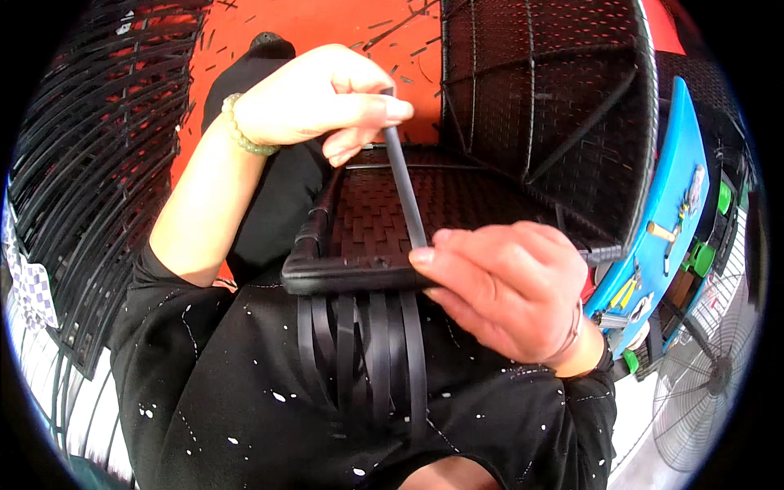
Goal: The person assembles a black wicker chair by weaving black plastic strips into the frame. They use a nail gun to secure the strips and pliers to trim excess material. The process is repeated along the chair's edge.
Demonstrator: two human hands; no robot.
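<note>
My left hand is raised over the far part of a dark woven panel, its thumb and fingers pinched on the upper end of a flat grey-black strip. The strip slants down toward the panel's near edge. There my right hand pinches its lower part between thumb and forefinger, close to the black wrapped frame bar. Beyond the bar lies the dark woven panel. Several loose black strips hang from the bar against my black top.
A tall black woven piece stands at the right, and rows of black strips curve along the left. Cut scraps litter the orange floor. Hand tools lie on a blue table; a fan stands at lower right.
</note>
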